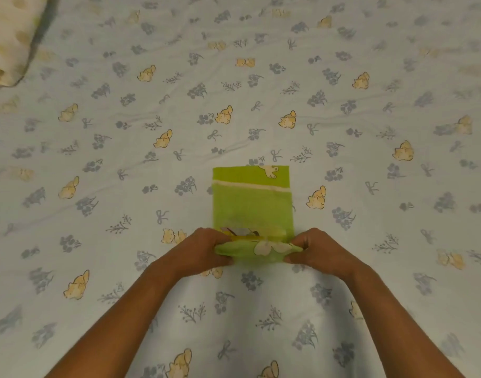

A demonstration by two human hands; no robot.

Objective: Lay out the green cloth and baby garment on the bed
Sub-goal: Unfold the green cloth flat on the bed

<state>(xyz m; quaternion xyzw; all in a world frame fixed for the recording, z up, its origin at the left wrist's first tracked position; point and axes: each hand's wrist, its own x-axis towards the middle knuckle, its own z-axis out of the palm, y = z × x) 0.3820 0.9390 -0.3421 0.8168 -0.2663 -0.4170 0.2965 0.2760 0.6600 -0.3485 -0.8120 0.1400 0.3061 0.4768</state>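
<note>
The green cloth [252, 203] is seen folded into a compact rectangle just below the centre of the frame, on the bed [261, 91]. Its near end is pinched in the grip of the left hand [206, 248] and the right hand [317, 251]. The task is judged barely begun: the cloth is not spread, and no baby garment can be told apart. Ample open sheet is left on every side; a pillow [10, 39] is kept well clear at the upper left.

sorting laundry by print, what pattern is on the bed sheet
Pale blue bed sheet with yellow bears and blue-grey flowers; head view.
</note>
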